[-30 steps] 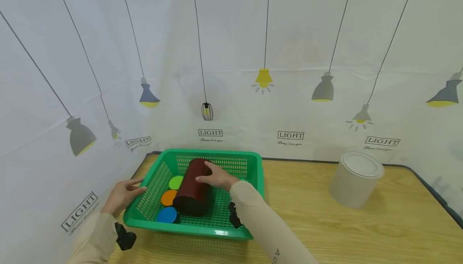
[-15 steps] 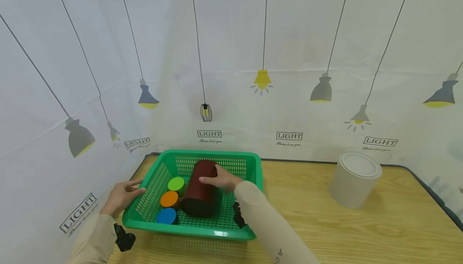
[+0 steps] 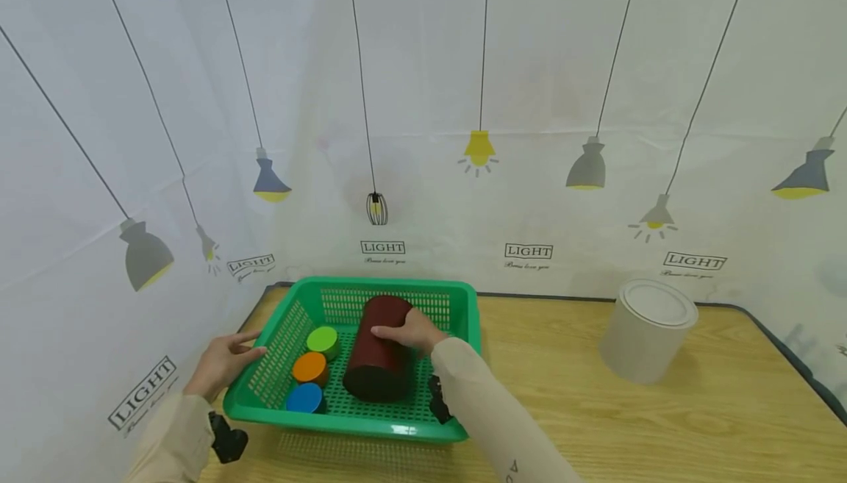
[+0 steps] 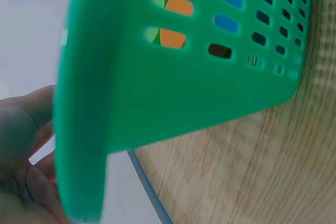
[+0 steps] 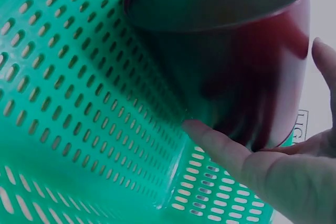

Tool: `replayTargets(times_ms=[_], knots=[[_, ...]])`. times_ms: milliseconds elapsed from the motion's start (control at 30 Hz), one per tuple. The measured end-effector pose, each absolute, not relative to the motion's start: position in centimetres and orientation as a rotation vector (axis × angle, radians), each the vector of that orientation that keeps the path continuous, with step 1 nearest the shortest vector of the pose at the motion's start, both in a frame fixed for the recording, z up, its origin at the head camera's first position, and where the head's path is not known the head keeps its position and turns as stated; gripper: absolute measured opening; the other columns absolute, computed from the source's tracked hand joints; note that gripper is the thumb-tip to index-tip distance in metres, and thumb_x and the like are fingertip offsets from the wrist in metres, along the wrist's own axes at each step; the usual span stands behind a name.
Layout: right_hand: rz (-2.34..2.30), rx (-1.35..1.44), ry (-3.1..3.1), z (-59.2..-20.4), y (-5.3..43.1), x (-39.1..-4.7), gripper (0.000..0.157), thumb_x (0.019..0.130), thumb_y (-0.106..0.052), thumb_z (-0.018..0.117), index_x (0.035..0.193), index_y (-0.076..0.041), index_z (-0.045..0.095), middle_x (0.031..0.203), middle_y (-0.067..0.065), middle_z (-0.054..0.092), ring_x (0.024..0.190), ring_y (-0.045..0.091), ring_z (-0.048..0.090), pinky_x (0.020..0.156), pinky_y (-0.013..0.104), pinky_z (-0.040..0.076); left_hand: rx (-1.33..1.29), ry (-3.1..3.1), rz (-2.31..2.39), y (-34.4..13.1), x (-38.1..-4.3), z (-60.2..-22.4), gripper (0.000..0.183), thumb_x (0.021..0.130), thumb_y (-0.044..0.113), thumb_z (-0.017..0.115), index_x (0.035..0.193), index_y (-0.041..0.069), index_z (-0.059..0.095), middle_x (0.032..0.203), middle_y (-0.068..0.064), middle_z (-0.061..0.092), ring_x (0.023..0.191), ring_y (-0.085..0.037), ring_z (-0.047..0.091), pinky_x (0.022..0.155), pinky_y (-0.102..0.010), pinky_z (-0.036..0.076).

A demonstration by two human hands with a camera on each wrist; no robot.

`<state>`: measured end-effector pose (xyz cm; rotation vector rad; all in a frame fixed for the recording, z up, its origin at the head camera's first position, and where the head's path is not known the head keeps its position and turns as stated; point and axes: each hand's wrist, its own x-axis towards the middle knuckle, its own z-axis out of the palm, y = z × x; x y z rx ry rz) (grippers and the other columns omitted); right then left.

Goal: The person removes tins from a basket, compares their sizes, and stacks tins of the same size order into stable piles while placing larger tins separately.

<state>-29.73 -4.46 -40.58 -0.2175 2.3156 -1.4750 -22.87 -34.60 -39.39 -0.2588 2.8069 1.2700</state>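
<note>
A dark red cylinder (image 3: 380, 351), like a canister, lies on its side in the green plastic basket (image 3: 351, 430). My right hand (image 3: 415, 332) holds it, thumb on top and fingers down its right side; in the right wrist view one finger reaches below it towards the basket. To its left stand three round things with coloured tops: a green one (image 3: 323, 340), an orange one (image 3: 310, 367) and a blue one (image 3: 305, 398). My left hand (image 3: 221, 362) grips the basket's left rim, its fingertips partly hidden behind the rim in the left wrist view.
A pale lidded tub (image 3: 648, 332) stands on the right part of the wooden table (image 3: 562, 409). Behind and to the left hangs a white sheet (image 3: 423, 137) printed with lamps. The table's dark edge runs along the back.
The red cylinder has shifted right inside the basket with my right hand, widening the gap to the coloured round things. My left hand stays at the rim.
</note>
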Motion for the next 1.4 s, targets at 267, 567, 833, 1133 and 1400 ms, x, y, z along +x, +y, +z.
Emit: replayTargets(times_ms=[267, 567, 833, 1133, 1400], knots=[[-1.580, -0.122, 2.181, -41.1, -3.7, -29.9, 0.094, 0.075, -0.047, 0.064, 0.137, -0.001, 0.010, 0.120, 0.018, 0.041, 0.108, 0.037, 0.043, 0.079, 0.059, 0.039, -0.286, 2.804, 1.267, -34.7, -23.0, -39.6, 0.052, 0.087, 0.019, 0.057, 0.129, -0.007, 0.039, 0.106, -0.032, 0.053, 0.070, -0.019, 0.061, 0.061, -0.034, 0.051], [-1.567, -0.131, 2.177, -41.2, -3.1, -30.5, 0.067, 0.075, -0.039, 0.068, 0.122, -0.001, 0.037, 0.108, 0.013, 0.051, 0.097, 0.031, 0.051, 0.075, 0.059, 0.042, -0.256, 2.812, 1.276, -34.8, -22.9, -39.5, 0.052, 0.087, 0.019, 0.056, 0.129, -0.008, 0.039, 0.107, -0.034, 0.052, 0.069, -0.020, 0.061, 0.060, -0.034, 0.052], [-1.536, -0.009, 2.185, -41.4, -2.6, -30.8, 0.075, 0.072, -0.043, 0.068, 0.121, 0.004, 0.036, 0.106, 0.015, 0.051, 0.099, 0.032, 0.049, 0.076, 0.059, 0.041, -0.247, 2.809, 1.280, -34.7, -22.8, -39.6, 0.052, 0.087, 0.018, 0.056, 0.129, -0.009, 0.039, 0.106, -0.033, 0.052, 0.069, -0.020, 0.061, 0.060, -0.034, 0.052], [-1.532, 0.033, 2.159, -41.8, -2.4, -30.8, 0.089, 0.070, -0.049, 0.069, 0.127, 0.004, 0.026, 0.109, 0.018, 0.048, 0.100, 0.034, 0.048, 0.074, 0.058, 0.043, -0.240, 2.810, 1.286, -34.7, -22.9, -39.5, 0.052, 0.087, 0.018, 0.057, 0.128, -0.009, 0.039, 0.106, -0.033, 0.052, 0.071, -0.021, 0.061, 0.062, -0.034, 0.051], [-1.542, 0.035, 2.106, -41.7, -2.0, -30.4, 0.081, 0.070, -0.046, 0.069, 0.122, 0.005, 0.033, 0.101, 0.017, 0.052, 0.091, 0.032, 0.053, 0.070, 0.052, 0.047, -0.256, 2.807, 1.298, -34.7, -22.9, -39.6, 0.052, 0.087, 0.018, 0.058, 0.128, -0.008, 0.040, 0.105, -0.032, 0.054, 0.069, -0.019, 0.061, 0.061, -0.034, 0.051]])
